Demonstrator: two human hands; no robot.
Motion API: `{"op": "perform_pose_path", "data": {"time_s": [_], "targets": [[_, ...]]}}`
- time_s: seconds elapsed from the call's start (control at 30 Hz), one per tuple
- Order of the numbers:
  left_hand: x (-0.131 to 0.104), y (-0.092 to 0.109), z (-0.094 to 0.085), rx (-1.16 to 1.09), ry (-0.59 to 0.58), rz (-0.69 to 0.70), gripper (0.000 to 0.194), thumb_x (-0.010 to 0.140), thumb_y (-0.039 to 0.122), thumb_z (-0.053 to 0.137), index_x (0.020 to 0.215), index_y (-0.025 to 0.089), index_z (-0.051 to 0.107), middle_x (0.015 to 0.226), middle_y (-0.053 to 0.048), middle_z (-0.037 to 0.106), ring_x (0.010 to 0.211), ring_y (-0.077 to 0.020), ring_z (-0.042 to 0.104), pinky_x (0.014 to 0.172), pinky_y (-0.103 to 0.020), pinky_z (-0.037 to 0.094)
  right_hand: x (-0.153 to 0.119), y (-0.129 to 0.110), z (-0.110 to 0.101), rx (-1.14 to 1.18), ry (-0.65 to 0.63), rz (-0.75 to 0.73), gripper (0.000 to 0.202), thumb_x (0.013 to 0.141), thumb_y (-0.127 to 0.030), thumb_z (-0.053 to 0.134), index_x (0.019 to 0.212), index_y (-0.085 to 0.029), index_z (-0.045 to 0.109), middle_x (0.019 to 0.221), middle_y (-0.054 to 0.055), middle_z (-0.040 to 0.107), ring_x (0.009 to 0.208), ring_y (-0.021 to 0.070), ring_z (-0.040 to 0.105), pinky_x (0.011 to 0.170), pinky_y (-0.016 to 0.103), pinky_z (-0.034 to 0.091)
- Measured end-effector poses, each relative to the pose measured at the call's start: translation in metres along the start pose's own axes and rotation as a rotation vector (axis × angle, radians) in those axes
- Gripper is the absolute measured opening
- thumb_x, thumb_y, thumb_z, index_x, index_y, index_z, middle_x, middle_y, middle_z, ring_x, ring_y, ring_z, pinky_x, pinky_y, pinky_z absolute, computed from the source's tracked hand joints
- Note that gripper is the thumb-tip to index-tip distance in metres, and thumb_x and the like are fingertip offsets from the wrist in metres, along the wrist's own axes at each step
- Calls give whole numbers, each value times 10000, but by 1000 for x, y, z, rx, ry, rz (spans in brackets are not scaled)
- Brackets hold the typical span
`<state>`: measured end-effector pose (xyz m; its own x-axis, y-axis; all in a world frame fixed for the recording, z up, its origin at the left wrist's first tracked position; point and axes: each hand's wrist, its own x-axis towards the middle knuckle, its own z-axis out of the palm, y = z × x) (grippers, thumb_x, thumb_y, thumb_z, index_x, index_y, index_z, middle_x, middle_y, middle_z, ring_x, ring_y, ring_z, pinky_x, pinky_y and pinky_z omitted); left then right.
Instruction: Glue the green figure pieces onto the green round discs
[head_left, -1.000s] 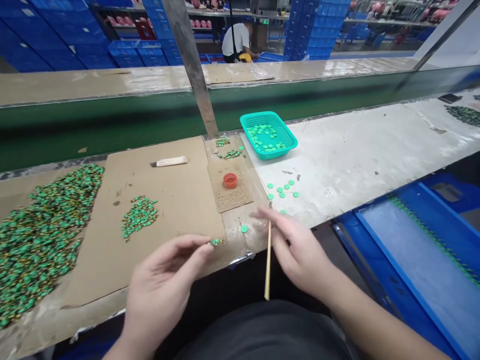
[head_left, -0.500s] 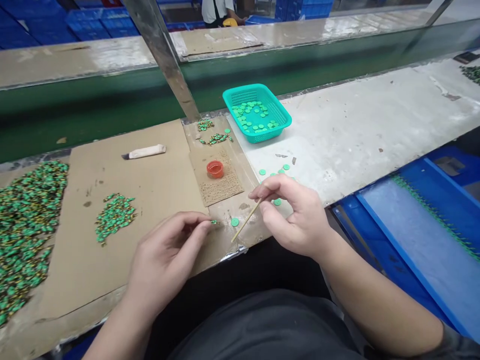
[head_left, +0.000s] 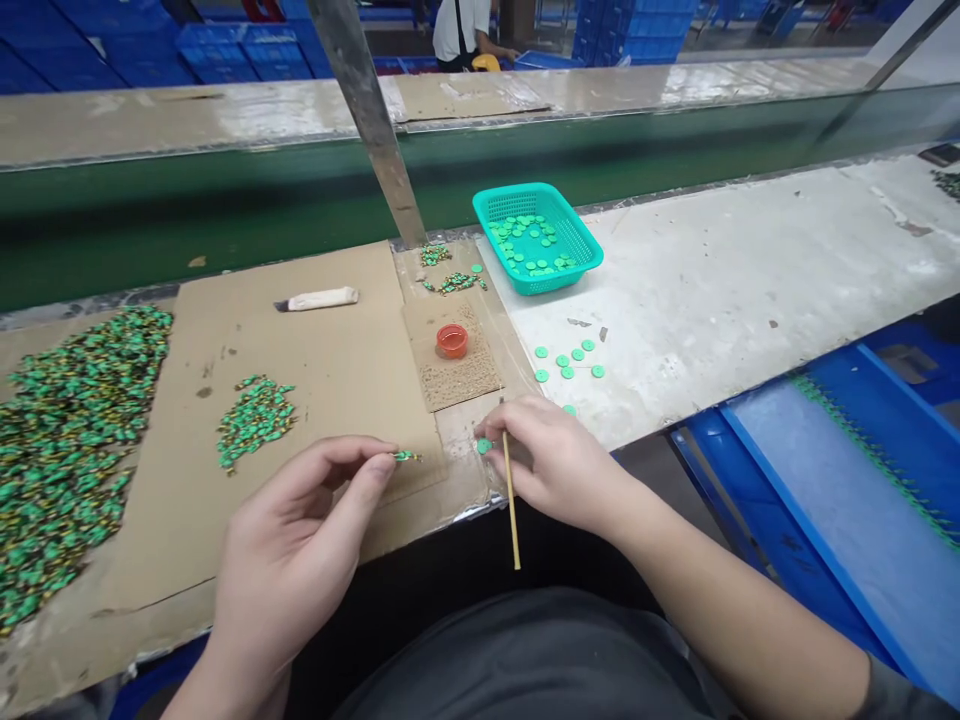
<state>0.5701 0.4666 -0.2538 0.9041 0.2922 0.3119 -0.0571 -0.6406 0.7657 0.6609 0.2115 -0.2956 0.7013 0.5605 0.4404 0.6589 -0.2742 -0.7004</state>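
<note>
Workbench (head_left: 690,290) spans the frame. Lower left, left hand (head_left: 300,540): small green-gold piece (head_left: 407,456) pinched by one end between thumb and forefinger, probably so the other end is left exposed. Centre right, right hand (head_left: 559,460): stick (head_left: 513,510) clamped among the fingers, likely so thumb and forefinger tips are left usable; green disc (head_left: 484,446) sits at those tips, lifted or flat can't be told. Beyond: small pile (head_left: 256,422), loose discs (head_left: 568,373) and red cup (head_left: 451,342), presumably placed for easy reach. Teal basket (head_left: 551,282) with more discs is set behind, upper centre.
</note>
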Motion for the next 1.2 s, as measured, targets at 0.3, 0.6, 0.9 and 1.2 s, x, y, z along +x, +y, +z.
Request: {"op": "perform_pose_path", "data": {"time_s": [0.3, 0.6, 0.9, 1.2], "targets": [[-3, -5, -12, 31, 22, -34, 327, 1008, 662, 814, 995, 336, 828, 980, 28, 826, 821, -151, 762, 802, -246, 660, -5, -4, 24, -142, 168, -29, 107, 1066, -132, 664, 1114, -228, 657, 1019, 93, 799, 972, 280, 752, 862, 435, 645], [24, 4, 5, 92, -269, 255, 188, 1110, 473, 700, 1033, 346, 814, 1008, 61, 823, 899, -142, 763, 837, -256, 597, -10, -18, -32, -35, 271, -62, 319, 1126, -83, 589, 1380, -243, 698, 1218, 69, 845, 1095, 207, 829, 1022, 404, 698], [43, -2, 42, 130, -380, 429, 194, 1150, 390, 626, 1077, 293, 778, 998, 22, 806, 904, -162, 744, 855, -302, 552, -9, -12, -12, 180, 416, -71, 377, 1164, -100, 603, 1467, -305, 511, 1264, 38, 783, 1165, 200, 876, 998, 389, 726], [44, -11, 48, 165, -422, 481, 182, 1145, 402, 631, 1104, 323, 788, 1060, -3, 826, 970, -209, 765, 910, -356, 592, -17, -4, -14, 31, 286, 115, 144, 1189, -217, 583, 1141, -245, 716, 1247, 67, 887, 1135, 228, 874, 1003, 369, 692]]}}
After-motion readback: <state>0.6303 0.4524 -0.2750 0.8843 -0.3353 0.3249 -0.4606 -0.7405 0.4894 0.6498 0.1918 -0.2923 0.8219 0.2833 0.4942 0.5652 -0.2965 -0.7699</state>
